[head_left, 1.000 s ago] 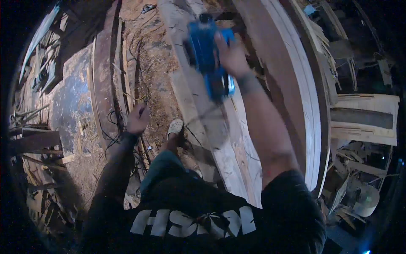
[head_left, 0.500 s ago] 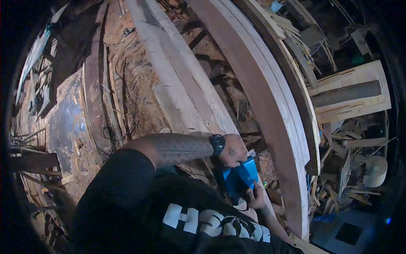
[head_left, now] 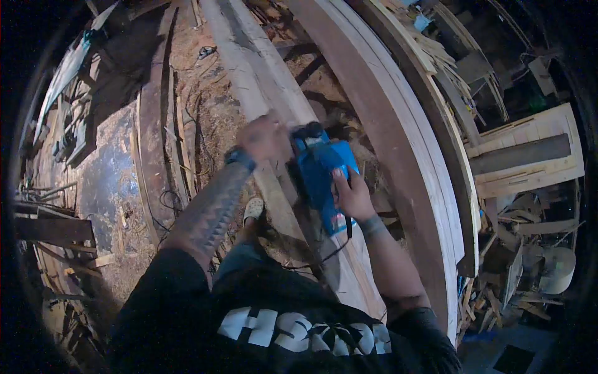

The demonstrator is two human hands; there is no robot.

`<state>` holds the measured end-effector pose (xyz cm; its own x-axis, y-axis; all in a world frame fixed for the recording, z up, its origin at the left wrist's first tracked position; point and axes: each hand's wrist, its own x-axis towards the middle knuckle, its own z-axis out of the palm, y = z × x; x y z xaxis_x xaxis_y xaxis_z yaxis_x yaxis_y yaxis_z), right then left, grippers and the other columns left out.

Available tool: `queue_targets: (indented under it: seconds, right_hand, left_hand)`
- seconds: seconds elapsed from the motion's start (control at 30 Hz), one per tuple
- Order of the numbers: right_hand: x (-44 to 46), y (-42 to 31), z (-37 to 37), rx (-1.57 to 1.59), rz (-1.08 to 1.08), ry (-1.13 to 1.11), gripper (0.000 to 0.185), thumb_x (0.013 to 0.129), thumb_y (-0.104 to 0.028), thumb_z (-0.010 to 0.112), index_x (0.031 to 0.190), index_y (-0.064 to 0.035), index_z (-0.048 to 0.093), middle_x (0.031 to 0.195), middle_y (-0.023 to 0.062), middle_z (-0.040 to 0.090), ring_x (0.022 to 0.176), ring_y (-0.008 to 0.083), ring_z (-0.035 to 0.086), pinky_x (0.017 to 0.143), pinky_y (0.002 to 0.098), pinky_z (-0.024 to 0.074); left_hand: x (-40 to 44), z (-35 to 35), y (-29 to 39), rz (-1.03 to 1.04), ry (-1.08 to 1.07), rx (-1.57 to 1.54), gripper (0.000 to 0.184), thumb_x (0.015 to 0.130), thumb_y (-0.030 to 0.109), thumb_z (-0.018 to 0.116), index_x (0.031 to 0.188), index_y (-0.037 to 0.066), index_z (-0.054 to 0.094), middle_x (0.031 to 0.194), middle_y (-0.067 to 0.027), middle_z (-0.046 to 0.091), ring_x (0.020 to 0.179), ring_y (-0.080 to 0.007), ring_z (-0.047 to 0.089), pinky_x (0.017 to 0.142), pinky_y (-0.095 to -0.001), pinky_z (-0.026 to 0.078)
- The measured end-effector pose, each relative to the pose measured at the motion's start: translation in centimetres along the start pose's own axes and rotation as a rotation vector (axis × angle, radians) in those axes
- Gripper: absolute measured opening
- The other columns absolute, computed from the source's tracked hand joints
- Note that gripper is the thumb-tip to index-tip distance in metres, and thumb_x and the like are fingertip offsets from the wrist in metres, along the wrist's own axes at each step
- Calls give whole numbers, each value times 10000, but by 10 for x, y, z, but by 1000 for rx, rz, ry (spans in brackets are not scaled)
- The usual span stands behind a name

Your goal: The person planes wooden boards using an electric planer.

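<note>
A blue electric planer [head_left: 317, 181] rests on a long pale wooden beam [head_left: 265, 87] that runs up and away from me. My right hand [head_left: 354, 194] is wrapped around the planer's rear handle, and a dark cord trails from the tool's back end. Just left of the planer's dark front knob [head_left: 308, 129], my left hand [head_left: 265, 140] is over the beam, smeared by motion. How its fingers are held cannot be made out. A dark watch [head_left: 240, 159] sits on that wrist.
To the right lies a thick reddish-brown beam [head_left: 386, 118] with a pale edge. Sawdust and shavings [head_left: 208, 112] cover the floor at left, where cords lie. A shod foot [head_left: 253, 209] stands beside the beam. Scrap wood [head_left: 492, 299] is piled at right.
The planer has moved forward along the beam, away from my body, with my right hand on it. My left hand has come off the tool and shifted up and left.
</note>
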<state>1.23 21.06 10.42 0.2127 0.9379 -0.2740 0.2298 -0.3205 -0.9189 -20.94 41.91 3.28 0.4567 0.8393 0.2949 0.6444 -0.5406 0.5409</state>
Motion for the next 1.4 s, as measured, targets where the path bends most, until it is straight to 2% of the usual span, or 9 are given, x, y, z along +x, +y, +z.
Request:
queue_targets:
  seconds: [0.1, 0.47, 0.9, 1.0, 1.07, 1.1, 1.17, 1.23, 1.4]
  right_hand:
    - [56, -10, 21, 8, -69, -4, 371, 1100, -419, 563, 1088, -49, 580, 737, 10, 570, 553, 106, 551, 488, 290, 468]
    - [218, -57, 70, -79, -152, 64, 579, 1040, -559, 608, 1022, 20, 624, 723, 88, 657, 582, 202, 654, 542, 368, 532]
    - [328, -140, 121, 37, -162, 24, 530, 1026, -558, 631, 1000, -29, 593, 724, 64, 606, 540, 164, 579, 458, 365, 493]
    - [424, -118, 130, -1, -312, 45, 537, 1031, -555, 621, 971, -21, 625, 728, 73, 625, 558, 175, 597, 469, 367, 495]
    - [483, -121, 142, -23, -373, 24, 532, 1037, -550, 611, 957, -24, 640, 733, 68, 636, 566, 177, 603, 490, 367, 502]
    - [482, -115, 144, -59, -378, 21, 531, 1038, -547, 609, 962, -23, 641, 736, 67, 639, 570, 179, 605, 501, 367, 506]
    - [469, -110, 148, -165, -369, 20, 531, 1040, -544, 609, 985, -17, 635, 743, 66, 642, 578, 181, 609, 521, 367, 512]
    - [440, -101, 133, -156, -340, -3, 533, 1044, -539, 608, 1029, -6, 621, 746, 68, 642, 591, 181, 615, 542, 362, 513]
    - [146, -65, 43, -188, -185, -15, 451, 1077, -433, 586, 1204, 0, 596, 836, 70, 660, 723, 181, 618, 672, 370, 510]
  left_hand:
    - [-52, -45, -47, -406, -136, -186, 309, 979, 353, 655, 1019, 47, 642, 858, -218, 714, 826, -426, 713, 735, -553, 563]
    - [-429, 67, -254, -355, -1008, -40, 316, 982, 332, 594, 1030, 39, 700, 921, -228, 726, 883, -442, 723, 787, -543, 573]
    - [-298, 77, -220, -731, -668, -182, 270, 972, 244, 589, 940, 8, 716, 945, -265, 709, 942, -450, 707, 835, -554, 564]
    - [-327, 93, -251, -246, -678, -48, 315, 1018, 269, 548, 968, 3, 708, 957, -284, 708, 935, -460, 710, 827, -570, 562]
    - [-350, 100, -260, -555, -745, -60, 280, 999, 258, 562, 979, 28, 719, 956, -279, 714, 923, -455, 715, 817, -574, 565]
    - [-367, 100, -269, -710, -778, -53, 264, 990, 253, 569, 985, 40, 724, 956, -277, 717, 917, -453, 718, 812, -576, 566]
    - [-376, 96, -295, -138, -1057, 183, 281, 1011, 278, 564, 1007, 53, 731, 976, -269, 730, 925, -437, 729, 794, -563, 571]
    - [-326, 29, -237, -579, -998, 2, 255, 994, 279, 587, 1046, 87, 748, 999, -217, 751, 913, -388, 737, 773, -509, 583]
    - [-311, 54, -246, -491, -923, 43, 317, 1008, 345, 565, 1110, 113, 757, 1062, -209, 749, 942, -397, 730, 824, -508, 583]
